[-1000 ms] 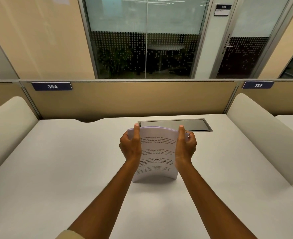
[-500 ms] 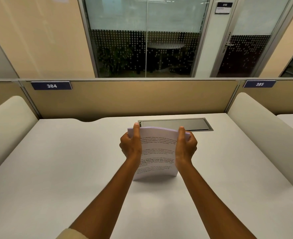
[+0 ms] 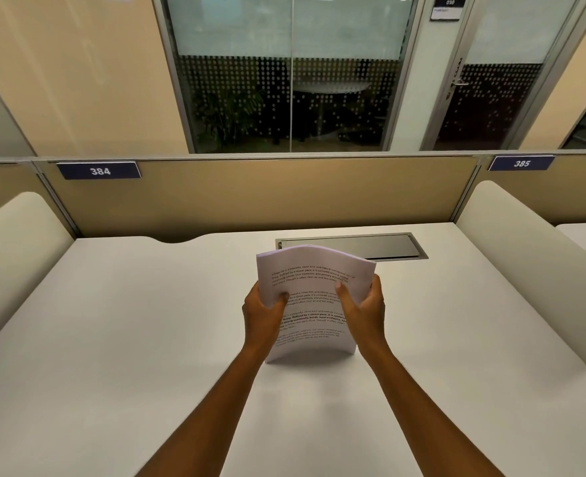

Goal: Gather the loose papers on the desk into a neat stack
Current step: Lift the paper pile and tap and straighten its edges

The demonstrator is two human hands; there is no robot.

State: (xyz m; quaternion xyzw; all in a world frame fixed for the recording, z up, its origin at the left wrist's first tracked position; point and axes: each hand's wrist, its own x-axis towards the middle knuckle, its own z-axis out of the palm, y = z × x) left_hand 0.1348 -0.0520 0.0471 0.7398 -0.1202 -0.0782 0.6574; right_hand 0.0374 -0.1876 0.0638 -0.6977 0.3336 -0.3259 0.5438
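Observation:
A stack of printed white papers [image 3: 314, 301] stands on its bottom edge on the white desk [image 3: 147, 339], a little past the middle. The sheets bow toward me and the top edge curls over. My left hand [image 3: 262, 315] grips the stack's left side at about mid height, thumb on the front page. My right hand [image 3: 365, 309] grips the right side the same way. The lower edge touches the desk between my forearms.
A grey cable hatch [image 3: 352, 246] is set into the desk just behind the papers. A tan partition [image 3: 250, 194] with labels 384 and 385 closes the far edge. Rounded white dividers [image 3: 525, 263] rise on both sides.
Both hands have slid down from the top corners of the stack to its middle. The top edge now stands free and curls over.

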